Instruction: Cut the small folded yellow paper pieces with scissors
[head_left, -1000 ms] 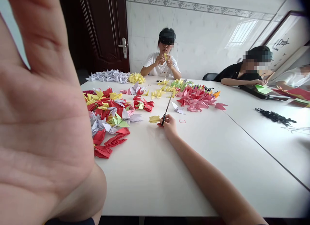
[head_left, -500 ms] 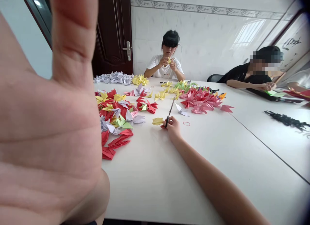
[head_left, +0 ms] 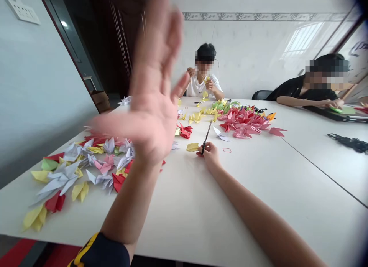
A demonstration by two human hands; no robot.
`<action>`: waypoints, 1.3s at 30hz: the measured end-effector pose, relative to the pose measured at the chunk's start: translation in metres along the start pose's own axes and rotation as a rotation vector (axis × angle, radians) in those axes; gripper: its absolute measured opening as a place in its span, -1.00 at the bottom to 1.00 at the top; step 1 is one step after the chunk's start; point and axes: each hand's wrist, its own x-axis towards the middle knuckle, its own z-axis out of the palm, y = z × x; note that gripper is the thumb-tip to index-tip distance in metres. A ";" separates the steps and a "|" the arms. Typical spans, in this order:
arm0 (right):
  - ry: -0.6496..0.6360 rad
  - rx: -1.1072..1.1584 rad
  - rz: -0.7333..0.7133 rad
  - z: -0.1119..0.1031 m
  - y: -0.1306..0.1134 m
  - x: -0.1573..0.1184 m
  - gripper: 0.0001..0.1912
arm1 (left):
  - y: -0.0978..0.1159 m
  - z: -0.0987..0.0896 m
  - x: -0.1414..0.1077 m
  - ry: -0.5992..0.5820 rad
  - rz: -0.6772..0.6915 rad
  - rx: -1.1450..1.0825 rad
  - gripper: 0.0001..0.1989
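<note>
My left hand (head_left: 152, 90) is raised in mid-air, blurred by motion, with its fingers spread, and it holds nothing. It covers part of the far table. My right hand (head_left: 209, 152) rests on the white table (head_left: 178, 205), shut on a pair of black-handled scissors (head_left: 206, 138) with the blades pointing away from me. Just left of that hand lies a yellow paper scrap (head_left: 192, 147). A small red-outlined paper square (head_left: 227, 150) lies to its right. Piles of origami paper cranes (head_left: 71, 175) spread across the table's left side.
A co-worker (head_left: 202, 77) across the table holds yellow paper, and another person (head_left: 310, 86) at the right works over a dark mat. Red and pink cranes (head_left: 244, 123) lie ahead. A black braided cord (head_left: 349, 142) lies at the right.
My left hand has pulled back from close to the camera, and it now appears smaller and blurred near the middle. The view has turned left, showing more of the cranes. The scissors stay in my right hand.
</note>
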 end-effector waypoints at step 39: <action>0.059 -0.012 -0.033 -0.002 -0.007 -0.002 -0.65 | -0.224 -0.013 -0.148 0.466 -1.049 -0.460 -0.57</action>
